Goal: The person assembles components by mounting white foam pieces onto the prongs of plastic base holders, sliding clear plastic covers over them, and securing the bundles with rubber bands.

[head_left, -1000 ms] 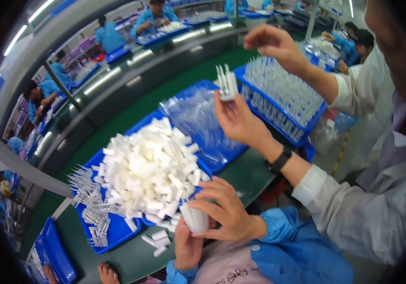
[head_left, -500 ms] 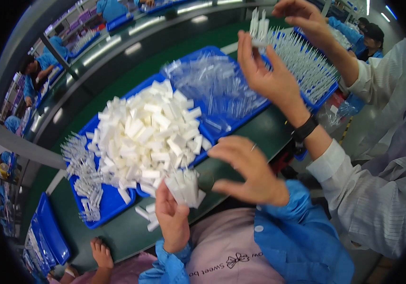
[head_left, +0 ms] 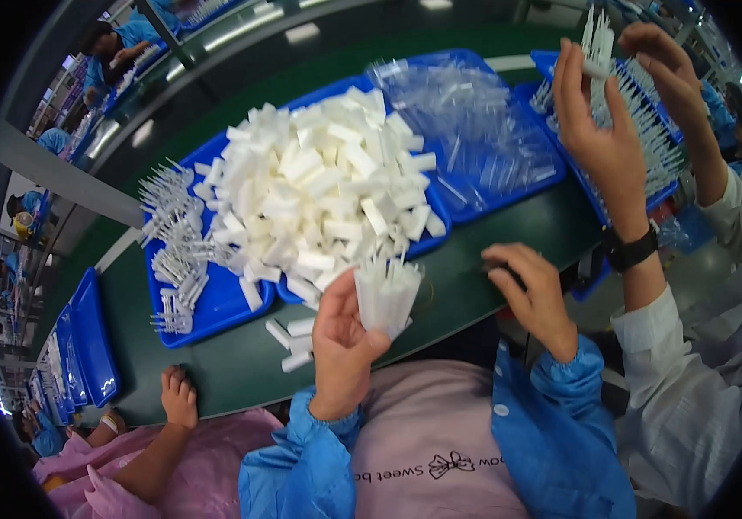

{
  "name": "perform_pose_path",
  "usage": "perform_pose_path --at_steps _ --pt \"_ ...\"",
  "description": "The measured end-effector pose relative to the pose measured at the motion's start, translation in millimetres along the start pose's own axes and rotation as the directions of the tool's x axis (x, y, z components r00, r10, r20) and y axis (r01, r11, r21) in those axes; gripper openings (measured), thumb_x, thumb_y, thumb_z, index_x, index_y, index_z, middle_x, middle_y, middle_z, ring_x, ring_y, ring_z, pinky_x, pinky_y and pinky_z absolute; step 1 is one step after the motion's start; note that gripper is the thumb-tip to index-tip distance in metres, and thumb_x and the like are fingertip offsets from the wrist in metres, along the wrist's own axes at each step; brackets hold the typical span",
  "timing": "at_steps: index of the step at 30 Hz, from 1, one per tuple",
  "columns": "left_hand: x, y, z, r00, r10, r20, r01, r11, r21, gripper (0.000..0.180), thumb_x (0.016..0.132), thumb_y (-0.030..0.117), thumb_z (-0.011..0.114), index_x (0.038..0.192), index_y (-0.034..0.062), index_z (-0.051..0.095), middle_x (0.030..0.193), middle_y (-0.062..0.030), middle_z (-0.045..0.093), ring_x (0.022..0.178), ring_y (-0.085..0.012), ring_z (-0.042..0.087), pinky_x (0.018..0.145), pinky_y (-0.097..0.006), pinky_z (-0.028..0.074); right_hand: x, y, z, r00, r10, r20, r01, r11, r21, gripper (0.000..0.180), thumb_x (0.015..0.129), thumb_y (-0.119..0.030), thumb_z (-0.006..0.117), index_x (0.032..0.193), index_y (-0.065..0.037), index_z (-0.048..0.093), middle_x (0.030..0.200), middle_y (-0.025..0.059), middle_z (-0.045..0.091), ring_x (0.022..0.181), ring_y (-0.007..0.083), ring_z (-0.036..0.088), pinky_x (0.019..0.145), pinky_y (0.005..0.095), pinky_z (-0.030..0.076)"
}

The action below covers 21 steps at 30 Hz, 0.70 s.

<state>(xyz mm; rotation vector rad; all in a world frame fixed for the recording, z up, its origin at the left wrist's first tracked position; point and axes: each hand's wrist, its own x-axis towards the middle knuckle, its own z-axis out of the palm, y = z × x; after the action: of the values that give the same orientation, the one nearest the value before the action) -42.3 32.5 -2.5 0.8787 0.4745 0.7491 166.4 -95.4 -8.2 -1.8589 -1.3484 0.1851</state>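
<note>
My left hand (head_left: 339,350) is wrapped round an upright bundle of white-and-clear narrow pieces (head_left: 386,298), with thin tips poking out of its top. A thin loop seems to show at the bundle's right side, too faint to name. My right hand (head_left: 537,298) hovers over the green table to the right, its thumb and fingers apart and nothing visible in them. Just beyond the bundle rises a heap of white foam blocks (head_left: 319,173) on blue trays. Several loose white blocks (head_left: 295,339) lie on the table left of my left hand.
White pronged pieces (head_left: 176,233) fill a blue tray (head_left: 215,316) at left; clear plastic sleeves (head_left: 466,121) lie in another tray. At upper right, a co-worker's hands (head_left: 604,130) hold similar pieces beside a tray of upright thin pieces (head_left: 648,164). Another person's hand (head_left: 179,398) rests on the table edge (head_left: 241,398).
My right hand has drawn away from the bundle to the right. My left hand still holds the bundle. The view has shifted, so the trays sit farther right in the picture.
</note>
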Motion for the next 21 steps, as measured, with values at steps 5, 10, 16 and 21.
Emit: perform_pose_path --at_steps 5,10,16,21 --pt "-8 -4 0 0.999 -0.008 0.031 0.008 1.0 -0.007 0.077 0.071 0.01 0.078 0.135 -0.0009 0.035 0.13 -0.0146 0.049 0.122 -0.0232 0.048 0.103 -0.034 0.037 13 -34 -9 0.994 -0.072 -0.086 0.09 0.969 0.23 0.021 0.085 -0.004 0.059 0.106 -0.003 0.065 0.098 0.012 0.056 0.077 0.0197 0.057 0.069 0.0275 0.045" --pt "0 -10 -1 0.998 -0.054 0.035 0.054 0.999 -0.006 0.076 0.072 0.012 0.078 0.134 -0.0012 0.036 0.129 -0.0138 0.05 0.121 -0.0229 0.048 0.102 -0.034 0.037 24 -48 -14 0.994 -0.063 -0.094 0.095 0.91 0.404 0.016 0.085 -0.005 0.061 0.099 -0.003 0.07 0.105 0.0098 0.053 0.083 0.0154 0.054 0.071 0.0263 0.044" --pt "-8 -11 -1 0.989 -0.084 0.126 0.083 0.997 0.012 0.074 0.075 0.024 0.078 0.133 -0.0057 0.04 0.129 -0.0146 0.051 0.119 -0.0216 0.05 0.103 -0.034 0.036 32 -66 -22 0.982 -0.172 -0.076 0.186 0.826 0.532 0.025 0.082 -0.004 0.064 0.106 0.002 0.065 0.105 0.0126 0.057 0.087 0.0154 0.055 0.076 0.0266 0.044" --pt "-6 -16 -3 0.982 -0.108 0.155 0.107 0.994 0.015 0.074 0.079 0.028 0.075 0.133 -0.0072 0.04 0.13 -0.0165 0.05 0.12 -0.0226 0.049 0.103 -0.036 0.036 38 -58 -7 0.979 -0.149 -0.138 0.203 0.754 0.625 0.028 0.083 -0.002 0.063 0.109 0.004 0.061 0.102 0.0131 0.058 0.089 0.0154 0.055 0.078 0.0264 0.045"
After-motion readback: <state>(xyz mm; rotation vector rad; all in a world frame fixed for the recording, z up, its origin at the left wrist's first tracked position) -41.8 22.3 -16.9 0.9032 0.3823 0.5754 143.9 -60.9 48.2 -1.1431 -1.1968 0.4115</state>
